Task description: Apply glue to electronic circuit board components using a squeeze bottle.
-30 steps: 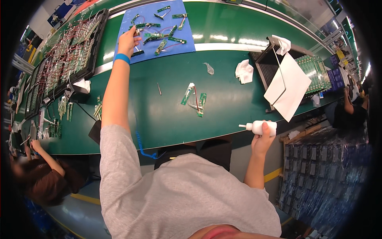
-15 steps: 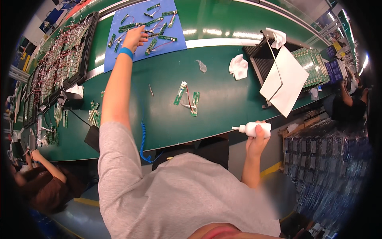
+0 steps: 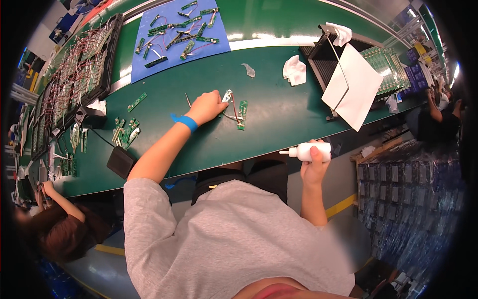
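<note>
With its fingers curled, my left hand (image 3: 205, 107) grips the nearer-left green circuit board (image 3: 227, 94) on the bench; the fingertips are partly hidden. Red and white wires join that board to a second circuit board (image 3: 242, 114) just to its right. My right hand (image 3: 313, 167) is wrapped round a white squeeze bottle (image 3: 311, 151), held sideways beyond the bench's front edge with its thin nozzle pointing left. A blue wristband (image 3: 184, 122) is on my left wrist.
A blue mat (image 3: 219, 42) with several wired boards lies at the back. Wired boards fill a black tray (image 3: 107, 65) at left. Loose boards (image 3: 130, 130) lie near a black box (image 3: 121, 161). A black rack (image 3: 318, 65), white sheet (image 3: 352, 87) and crumpled tissue (image 3: 295, 71) stand right.
My left hand has come back from the blue mat to the pair of wired boards in front of me. The right hand still holds the bottle. The view has shifted slightly.
</note>
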`<state>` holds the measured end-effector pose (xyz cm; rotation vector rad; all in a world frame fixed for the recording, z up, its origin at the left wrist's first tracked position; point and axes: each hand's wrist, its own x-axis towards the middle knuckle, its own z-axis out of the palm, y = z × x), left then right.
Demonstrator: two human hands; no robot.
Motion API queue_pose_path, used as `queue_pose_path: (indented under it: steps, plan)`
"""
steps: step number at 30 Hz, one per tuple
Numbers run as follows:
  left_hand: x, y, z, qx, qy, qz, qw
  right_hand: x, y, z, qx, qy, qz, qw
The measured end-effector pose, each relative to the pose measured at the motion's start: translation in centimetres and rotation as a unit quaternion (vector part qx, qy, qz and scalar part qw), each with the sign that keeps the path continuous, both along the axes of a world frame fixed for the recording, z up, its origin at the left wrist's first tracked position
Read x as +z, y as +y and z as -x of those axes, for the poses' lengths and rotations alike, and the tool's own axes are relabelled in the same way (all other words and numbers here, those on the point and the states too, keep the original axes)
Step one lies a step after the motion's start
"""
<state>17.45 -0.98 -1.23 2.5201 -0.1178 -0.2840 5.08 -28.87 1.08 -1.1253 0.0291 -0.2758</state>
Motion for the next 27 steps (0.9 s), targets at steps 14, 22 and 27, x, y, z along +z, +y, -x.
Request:
queue_pose_path:
  steps: [14, 22, 27]
  plan:
    - [3.7, -2.4, 4.8, -0.069, -0.268, 0.165, 0.947, 4.7, 0.5, 0.1, -0.089, -0.107, 0.009, 0.990]
    - [5.7, -3.4, 7.6, -0.111, -0.277, 0.412, 0.861, 7.2, 2.2, -1.2, -0.016, -0.252, 0.070, 0.965]
    - [7.6, -4.8, 9.8, -0.152, -0.186, 0.547, 0.802, 7.5, 3.6, -1.2, -0.011, -0.348, 0.228, 0.909]
